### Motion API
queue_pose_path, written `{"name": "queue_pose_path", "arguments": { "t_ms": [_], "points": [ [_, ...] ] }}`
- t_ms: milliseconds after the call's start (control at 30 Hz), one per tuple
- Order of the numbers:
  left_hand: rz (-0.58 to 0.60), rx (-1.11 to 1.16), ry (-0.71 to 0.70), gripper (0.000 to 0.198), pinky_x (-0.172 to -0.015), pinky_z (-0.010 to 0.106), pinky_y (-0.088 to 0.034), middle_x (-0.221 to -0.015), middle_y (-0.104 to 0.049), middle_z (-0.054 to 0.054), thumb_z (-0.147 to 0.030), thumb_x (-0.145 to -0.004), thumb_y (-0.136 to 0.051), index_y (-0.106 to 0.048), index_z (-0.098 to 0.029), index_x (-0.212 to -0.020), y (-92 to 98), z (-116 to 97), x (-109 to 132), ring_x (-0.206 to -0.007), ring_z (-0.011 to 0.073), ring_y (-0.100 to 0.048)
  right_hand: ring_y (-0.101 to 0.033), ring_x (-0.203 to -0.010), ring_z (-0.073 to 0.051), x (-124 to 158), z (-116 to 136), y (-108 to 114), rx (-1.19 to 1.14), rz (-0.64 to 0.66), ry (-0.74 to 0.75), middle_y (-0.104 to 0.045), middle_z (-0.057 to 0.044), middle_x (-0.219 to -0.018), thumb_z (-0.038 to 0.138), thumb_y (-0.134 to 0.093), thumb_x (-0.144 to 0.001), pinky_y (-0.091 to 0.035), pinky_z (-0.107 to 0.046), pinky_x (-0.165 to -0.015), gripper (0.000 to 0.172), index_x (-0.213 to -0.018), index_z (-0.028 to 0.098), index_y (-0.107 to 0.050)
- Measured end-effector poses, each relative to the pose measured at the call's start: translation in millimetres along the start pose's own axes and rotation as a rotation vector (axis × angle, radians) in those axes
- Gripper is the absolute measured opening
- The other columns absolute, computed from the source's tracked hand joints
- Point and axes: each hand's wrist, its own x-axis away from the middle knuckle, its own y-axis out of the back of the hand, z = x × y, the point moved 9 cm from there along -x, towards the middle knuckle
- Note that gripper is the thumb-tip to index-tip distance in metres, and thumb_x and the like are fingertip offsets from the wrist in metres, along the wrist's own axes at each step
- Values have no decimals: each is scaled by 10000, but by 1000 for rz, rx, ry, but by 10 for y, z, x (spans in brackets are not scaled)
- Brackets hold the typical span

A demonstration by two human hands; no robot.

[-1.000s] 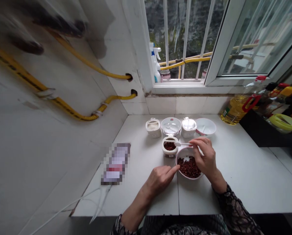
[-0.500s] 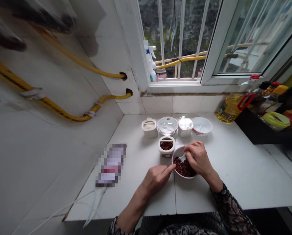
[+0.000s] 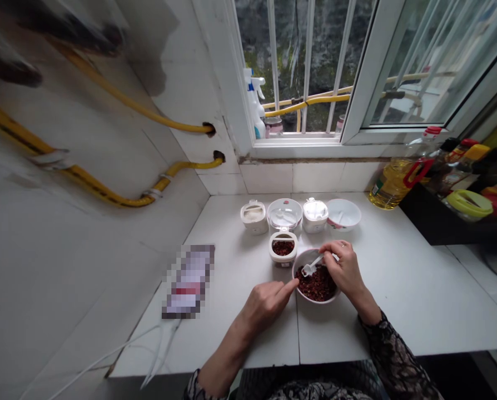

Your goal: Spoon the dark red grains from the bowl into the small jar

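My right hand [image 3: 343,268] pinches the handle of a small white plastic spoon [image 3: 309,270]. The spoon's bowl end is over dark red dried flakes [image 3: 317,289], with a little white showing beside it. Those flakes lie in a white bowl with a pinkish rim [image 3: 315,301]. At the bowl's left rim is my left hand [image 3: 266,303], holding it with the index finger stretched along to the edge and the other fingers curled. Just behind the bowl stands a white-rimmed seasoning jar [image 3: 283,257], lid up, with similar red flakes inside.
Behind are a jar of pale contents [image 3: 254,217], a clear-looking bowl [image 3: 284,210], another white jar [image 3: 315,215] and a white bowl [image 3: 343,215]. An oil bottle [image 3: 390,180] and a dark condiment rack [image 3: 423,214] stand right. A blurred-out object [image 3: 190,280] with cables lies left.
My right hand has shifted slightly right and turned, drawing the spoon up so its end shows more plainly above the flakes. My left hand stays at the bowl's rim.
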Motion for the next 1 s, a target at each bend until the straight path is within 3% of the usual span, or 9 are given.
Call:
{"name": "queue_pose_path", "arguments": {
  "t_ms": [133,433,533,667,800,867,1000],
  "points": [
    [-2,0,-3,254,-468,205,-389,-588,-538,-49,-54,-976,-430,-586,-117,-1167,-14,1,11,-480,89,-505,-644,-788,-238,-3,-99,4,-86,7,-120,-671,1,-588,200,-500,-776,-467,-372,-807,186,-695,251,-660],
    [-4,-11,-4,252,-458,208,-387,-589,-535,-54,-51,-959,-450,-593,-122,-1155,-44,2,34,-472,82,-507,-601,-537,-181,-15,-264,-77,-413,36,-396,-643,8,-531,302,-532,-768,-471,-291,-580,170,-713,203,-659],
    [6,-10,3,260,-465,218,-393,-598,-546,-48,-54,-963,-438,-585,-125,-1165,-62,8,43,-482,89,-519,-630,-611,-186,-94,-92,16,-377,-47,-298,-673,-2,-609,304,-537,-827,-498,-306,-642,170,-788,205,-670],
    [-6,-19,-2,279,-460,233,-376,-588,-541,-44,-54,-964,-419,-576,-122,-1185,-55,5,49,-474,100,-510,-663,-832,-218,-170,329,84,-201,-122,16,-726,-44,-815,212,-500,-908,-507,-375,-805,176,-893,227,-674],
    [-6,-39,5,276,-463,228,-366,-582,-528,-48,-64,-961,-432,-583,-133,-1181,-52,13,45,-471,97,-500,-650,-982,-240,-102,681,-107,-13,15,371,-747,-52,-904,79,-458,-873,-449,-435,-917,299,-996,236,-681],
    [-12,-40,2,266,-458,233,-363,-578,-519,-50,-66,-965,-431,-588,-131,-1170,-43,10,41,-468,100,-494,-651,-986,-237,-67,720,-120,30,37,439,-749,-47,-919,56,-455,-859,-433,-441,-930,328,-1033,233,-669],
    [-9,-27,-2,273,-463,227,-376,-591,-529,-48,-48,-963,-430,-587,-123,-1173,-39,8,35,-481,97,-504,-657,-863,-232,-79,609,136,62,-110,391,-715,-30,-794,85,-473,-867,-438,-441,-896,238,-921,234,-650]
  ]
}}
